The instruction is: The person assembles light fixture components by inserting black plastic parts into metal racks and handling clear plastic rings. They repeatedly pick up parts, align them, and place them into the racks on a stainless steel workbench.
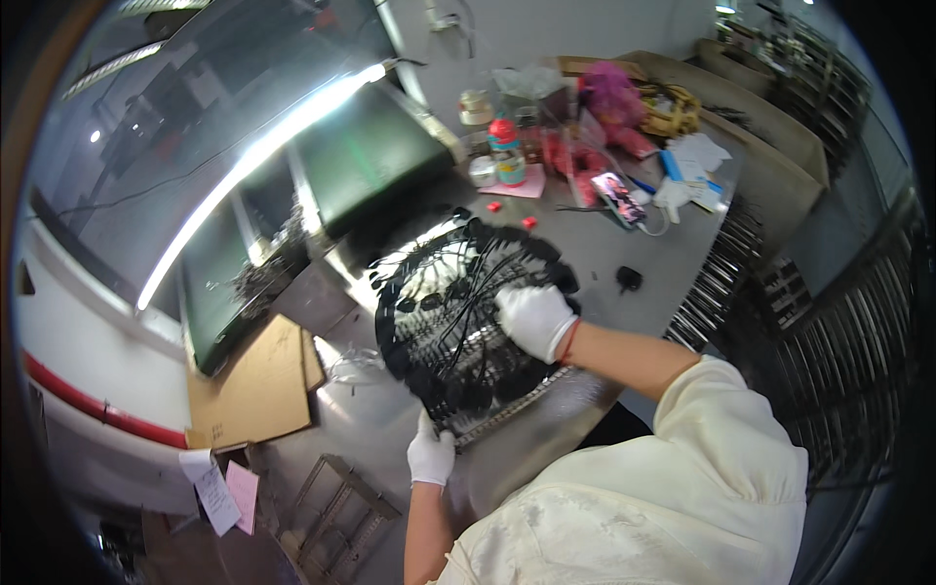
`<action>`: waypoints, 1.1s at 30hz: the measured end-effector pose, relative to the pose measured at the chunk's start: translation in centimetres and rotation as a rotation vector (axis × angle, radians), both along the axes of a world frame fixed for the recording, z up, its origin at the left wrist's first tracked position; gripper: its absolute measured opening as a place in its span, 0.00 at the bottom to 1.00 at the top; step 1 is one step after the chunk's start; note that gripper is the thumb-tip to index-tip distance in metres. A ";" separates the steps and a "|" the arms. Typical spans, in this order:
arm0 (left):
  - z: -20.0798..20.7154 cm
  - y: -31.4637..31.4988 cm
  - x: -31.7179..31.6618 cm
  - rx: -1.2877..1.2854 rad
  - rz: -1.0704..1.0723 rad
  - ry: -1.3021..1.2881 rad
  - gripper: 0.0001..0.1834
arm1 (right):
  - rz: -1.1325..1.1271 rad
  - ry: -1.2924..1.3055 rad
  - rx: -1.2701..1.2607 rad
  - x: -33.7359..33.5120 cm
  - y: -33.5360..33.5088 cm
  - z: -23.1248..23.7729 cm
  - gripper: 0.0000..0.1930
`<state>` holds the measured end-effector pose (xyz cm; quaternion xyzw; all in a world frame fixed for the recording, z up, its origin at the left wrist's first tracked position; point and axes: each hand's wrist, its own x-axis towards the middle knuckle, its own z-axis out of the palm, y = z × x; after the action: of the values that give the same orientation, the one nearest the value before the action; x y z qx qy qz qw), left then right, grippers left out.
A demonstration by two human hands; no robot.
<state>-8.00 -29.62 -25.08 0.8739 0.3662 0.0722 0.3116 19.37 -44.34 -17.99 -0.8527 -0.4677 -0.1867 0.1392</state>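
Note:
On the metal table lies a wide round array of black plastic-looking pieces, with thin black strands running inward and dark lobes around its rim. A perforated metal strip runs along its near edge. At that near edge, my white-gloved left hand is closed on the corner of the array, thumb up. My right hand, gloved too, is closed over the right part of the array. Its fingertips are hidden, so what they hold cannot be made out. A small black piece lies apart on the right.
A green conveyor belt and a bright tube lamp stand at the back left. Brown cardboard leans at left. Bottles, red bags and a phone sit at the back. Metal racks stand at right.

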 end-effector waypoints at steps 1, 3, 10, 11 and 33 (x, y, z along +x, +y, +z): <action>0.0 0.0 -0.9 0.035 -0.009 0.010 0.34 | 0.033 0.008 0.036 1.4 0.8 0.8 0.11; -0.1 -0.4 -2.8 0.039 -0.020 -0.013 0.35 | 0.047 0.073 0.083 4.7 3.6 1.5 0.10; 1.0 -3.1 -8.6 -0.039 0.023 0.090 0.37 | 0.007 0.230 0.003 12.3 15.9 -4.1 0.09; 1.2 -3.4 -8.8 -0.062 0.040 0.106 0.37 | 0.003 0.274 -0.029 12.6 17.5 -4.9 0.10; -2.2 -1.1 -3.1 0.025 0.151 -0.278 0.33 | -0.082 0.482 -0.025 12.6 17.2 1.5 0.18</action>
<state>-11.07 -30.68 -27.25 0.8291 0.3835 0.2202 0.3420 31.92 -27.09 -16.48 -0.8926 -0.3880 0.0224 0.2286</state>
